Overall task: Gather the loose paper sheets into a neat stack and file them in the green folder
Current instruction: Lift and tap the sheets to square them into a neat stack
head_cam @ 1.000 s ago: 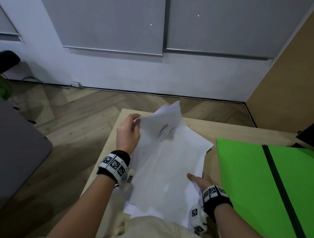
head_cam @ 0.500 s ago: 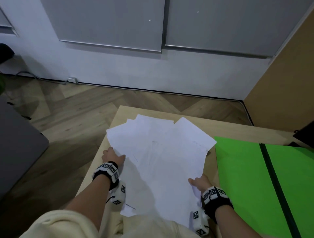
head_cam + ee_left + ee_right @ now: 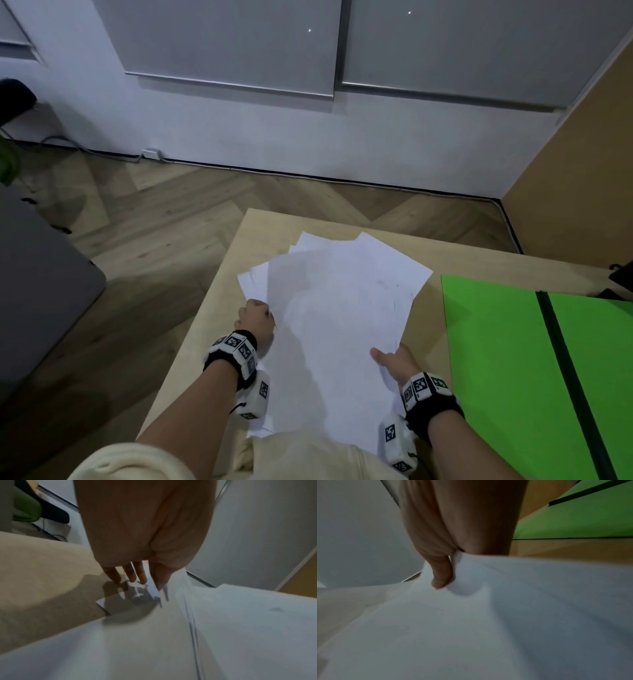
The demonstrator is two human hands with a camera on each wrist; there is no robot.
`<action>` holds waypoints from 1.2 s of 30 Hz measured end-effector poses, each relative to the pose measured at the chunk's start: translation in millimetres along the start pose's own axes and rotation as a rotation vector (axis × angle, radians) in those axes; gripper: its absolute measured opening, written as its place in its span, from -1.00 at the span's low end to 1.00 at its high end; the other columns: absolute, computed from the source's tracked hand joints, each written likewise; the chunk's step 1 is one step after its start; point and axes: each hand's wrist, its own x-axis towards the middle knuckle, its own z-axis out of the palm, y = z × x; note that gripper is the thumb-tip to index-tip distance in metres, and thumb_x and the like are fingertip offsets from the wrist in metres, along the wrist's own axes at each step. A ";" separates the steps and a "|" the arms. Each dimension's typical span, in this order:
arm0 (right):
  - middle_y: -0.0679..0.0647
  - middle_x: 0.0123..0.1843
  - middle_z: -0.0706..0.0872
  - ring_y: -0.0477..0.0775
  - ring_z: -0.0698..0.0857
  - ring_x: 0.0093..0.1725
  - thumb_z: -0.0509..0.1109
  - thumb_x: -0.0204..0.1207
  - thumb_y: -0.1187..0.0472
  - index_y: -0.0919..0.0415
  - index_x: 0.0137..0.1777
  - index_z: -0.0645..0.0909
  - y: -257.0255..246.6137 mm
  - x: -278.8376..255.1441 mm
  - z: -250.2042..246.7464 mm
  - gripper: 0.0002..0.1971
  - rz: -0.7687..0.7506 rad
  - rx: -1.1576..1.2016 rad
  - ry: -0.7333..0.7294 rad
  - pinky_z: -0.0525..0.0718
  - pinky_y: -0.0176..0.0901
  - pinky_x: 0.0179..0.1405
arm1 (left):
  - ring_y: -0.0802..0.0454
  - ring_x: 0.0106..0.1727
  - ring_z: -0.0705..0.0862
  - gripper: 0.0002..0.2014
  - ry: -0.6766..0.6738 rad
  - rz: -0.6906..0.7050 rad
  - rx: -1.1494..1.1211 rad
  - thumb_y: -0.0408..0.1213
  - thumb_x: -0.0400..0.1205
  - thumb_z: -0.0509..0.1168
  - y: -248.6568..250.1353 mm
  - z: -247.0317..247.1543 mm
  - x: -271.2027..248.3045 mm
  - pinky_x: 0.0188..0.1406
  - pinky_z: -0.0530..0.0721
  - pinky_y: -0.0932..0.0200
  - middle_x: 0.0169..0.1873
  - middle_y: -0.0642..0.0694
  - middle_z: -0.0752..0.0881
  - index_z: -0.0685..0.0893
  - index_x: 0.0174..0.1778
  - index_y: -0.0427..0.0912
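Note:
Several white paper sheets [image 3: 342, 308] lie fanned in a loose, skewed pile on the light wooden table [image 3: 212, 325]. My left hand [image 3: 255, 317] is at the pile's left edge; in the left wrist view its thumb and fingers [image 3: 142, 574] pinch a sheet edge over the paper sheets [image 3: 240, 628]. My right hand [image 3: 390, 359] grips the pile's right edge, thumb [image 3: 441, 577] on top of the paper sheets [image 3: 488, 628] and fingers hidden beneath. The green folder [image 3: 496, 359] lies open and flat just right of the pile, with a dark spine strip; the folder [image 3: 573, 520] also shows beyond my right hand.
The table's left edge runs close beside my left hand, with wooden floor below. A black object [image 3: 621, 277] sits at the table's far right. A grey piece of furniture [image 3: 34, 291] stands left on the floor. My cream clothing [image 3: 308, 455] covers the table's near edge.
A second ago my left hand held sheets raised; they now lie flat. That hand dropped to the left edge and moved inward, drawing the spread sheets into a narrower pile. The right hand stayed.

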 end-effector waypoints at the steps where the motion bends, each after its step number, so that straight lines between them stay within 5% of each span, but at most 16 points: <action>1: 0.21 0.69 0.10 0.21 0.15 0.67 0.45 0.50 0.12 0.45 0.64 -0.02 -0.7 -2.1 -2.9 -0.10 -0.022 0.016 0.003 0.11 0.08 0.65 | -0.31 0.26 0.57 -0.71 0.021 0.019 -0.117 -0.27 0.67 0.11 -3.7 -0.6 2.1 0.24 0.51 -0.03 0.19 -0.28 0.61 0.71 -0.09 -0.34; 3: 0.19 0.64 0.25 0.21 0.27 0.62 0.43 0.52 0.15 0.47 0.61 0.10 1.5 -0.7 -10.9 -0.20 -0.033 0.090 0.006 0.20 0.05 0.61 | -0.25 -0.12 0.68 -0.57 0.060 0.032 -0.364 -0.12 0.70 0.15 -9.5 -4.4 4.3 0.01 0.60 -0.06 -0.20 -0.43 0.63 0.57 -0.41 -0.34; 5: 0.23 0.50 0.47 0.24 0.49 0.44 0.42 0.52 0.19 0.49 0.53 0.27 6.4 1.3 -20.9 -0.33 -0.003 0.156 -0.023 0.42 0.02 0.43 | -0.10 -0.23 0.56 -0.55 0.043 0.002 -0.528 0.07 0.65 0.21 -9.1 -9.8 0.2 -0.14 0.56 -0.02 -0.19 -0.27 0.54 0.47 -0.33 -0.27; 8: 0.28 0.11 0.74 0.26 0.70 0.10 0.43 0.51 0.13 0.52 0.37 0.49 8.9 -6.3 -27.5 -0.45 0.050 0.169 -0.091 0.64 -0.02 0.02 | -0.15 0.12 0.59 -0.33 -0.006 -0.046 -0.491 0.29 0.31 0.45 -5.2 -9.2 -10.5 0.23 0.63 -0.07 0.15 -0.08 0.39 0.56 0.06 -0.21; 10: 0.20 0.07 0.72 0.22 0.68 0.10 0.41 0.53 0.12 0.54 0.33 0.51 9.2 -10.6 -25.8 -0.47 0.039 0.161 -0.080 0.60 -0.04 0.06 | -0.21 0.30 0.56 -0.01 0.032 -0.093 -0.472 0.45 0.03 0.47 -3.3 -4.1 -15.8 0.34 0.60 -0.15 0.26 -0.17 0.44 0.55 0.20 -0.23; 12: 0.18 0.14 0.68 0.16 0.62 0.11 0.39 0.55 0.15 0.50 0.38 0.47 8.1 -12.4 -24.3 -0.49 0.009 0.184 -0.065 0.52 -0.05 0.13 | -0.30 0.42 0.46 0.11 0.128 -0.180 -0.384 0.40 0.10 0.50 -0.3 -4.8 -22.1 0.38 0.54 -0.18 0.36 -0.33 0.44 0.46 0.39 -0.35; 15: 0.11 0.00 0.74 0.14 0.70 -0.01 0.43 0.51 0.13 0.42 0.38 0.51 3.3 -15.5 -30.6 -0.48 -0.060 0.283 -0.064 0.58 -0.01 0.08 | -0.24 0.35 0.55 -0.02 0.075 -0.205 -0.551 0.26 0.17 0.58 0.9 -16.0 -27.0 0.25 0.60 -0.13 0.39 -0.31 0.54 0.50 0.36 -0.31; 17: 0.03 0.00 0.76 0.17 0.72 0.06 0.56 0.32 -0.01 0.32 0.33 0.56 -7.4 -21.7 -37.0 -0.37 -0.129 0.343 -0.094 0.61 0.03 0.13 | -0.12 0.24 0.69 -0.07 -0.260 -0.057 -0.822 0.30 0.03 0.61 4.5 -26.9 -33.3 0.22 0.64 -0.04 0.35 -0.20 0.67 0.62 0.27 -0.14; 19: -0.01 0.04 0.73 0.17 0.65 0.21 0.53 0.40 0.16 0.21 0.20 0.58 -26.8 -33.2 -39.5 -0.61 -0.227 0.382 -0.092 0.61 -0.06 0.20 | -0.03 0.22 0.74 -0.01 -0.476 0.049 -0.787 0.34 -0.11 0.62 14.5 -38.7 -40.0 0.25 0.66 0.00 0.31 -0.13 0.72 0.65 0.23 -0.06; 21: 0.05 0.15 0.65 0.03 0.58 0.21 0.34 0.55 0.44 0.29 0.24 0.55 -51.9 -47.5 -40.4 -0.72 -0.345 0.391 -0.042 0.66 -0.42 -0.01 | 0.05 0.11 0.80 -0.07 -0.448 0.170 -0.754 0.23 -0.07 0.67 35.5 -54.6 -46.5 0.10 0.73 0.07 0.22 -0.08 0.76 0.64 0.22 -0.04; 23: 0.11 0.13 0.65 -0.12 0.70 0.00 0.31 0.55 0.47 0.34 0.29 0.53 -79.9 -56.5 -43.7 -0.68 -0.447 0.382 -0.027 0.66 -0.53 -0.20 | 0.06 0.17 0.77 -0.29 -0.296 0.307 -0.757 -0.08 0.26 0.64 64.5 -72.5 -55.3 0.19 0.72 0.06 0.21 -0.05 0.74 0.59 0.33 -0.10; 24: 0.08 0.08 0.69 -0.20 0.76 -0.10 0.35 0.54 0.43 0.29 0.26 0.54 -91.3 -58.1 -45.3 -0.70 -0.492 0.390 0.006 0.70 -0.44 -0.07 | 0.16 0.16 0.75 -0.40 -0.221 0.365 -0.775 -0.24 0.41 0.56 79.1 -82.8 -61.0 0.25 0.69 0.11 0.19 -0.01 0.73 0.57 0.37 -0.15; 26: 0.10 0.14 0.71 -0.13 0.75 0.05 0.48 0.46 0.22 0.25 0.30 0.53 -110.1 -63.8 -49.9 -0.58 -0.596 0.416 0.082 0.58 -0.15 0.32 | 0.52 -0.06 0.71 -0.59 -0.110 0.483 -0.749 -0.35 0.52 0.45 100.8 -103.8 -72.7 0.08 0.66 0.45 0.03 0.15 0.73 0.60 0.29 -0.13; 29: 0.01 0.19 0.71 -0.13 0.69 0.19 0.59 0.21 -0.12 0.18 0.37 0.48 -128.0 -75.6 -57.6 -0.24 -0.706 0.426 0.142 0.50 -0.22 0.37 | 0.47 0.02 0.73 -0.68 -0.121 0.546 -0.708 -0.21 0.49 0.48 112.4 -127.9 -80.1 0.15 0.58 0.36 0.02 0.21 0.76 0.70 0.17 0.01; 33: -0.15 -0.15 0.81 -0.40 0.77 -0.29 0.56 0.36 0.22 0.15 -0.02 0.70 -130.7 -77.4 -59.5 -0.79 -0.644 0.417 0.063 0.71 -0.33 -0.08 | 0.14 0.22 0.69 -0.32 -0.202 0.487 -0.550 0.20 0.11 0.60 103.5 -137.1 -74.0 0.35 0.54 0.14 0.15 0.12 0.76 0.70 0.18 0.13; 36: -0.24 -0.20 0.85 -0.36 0.78 -0.13 0.55 0.37 0.25 0.02 -0.06 0.71 -129.5 -77.2 -59.4 -0.82 -0.663 0.344 -0.019 0.72 -0.35 -0.12 | 0.26 0.16 0.70 -0.50 -0.228 0.504 -0.481 0.08 0.15 0.65 102.6 -136.9 -72.4 0.32 0.61 0.10 0.11 0.21 0.77 0.71 0.01 0.28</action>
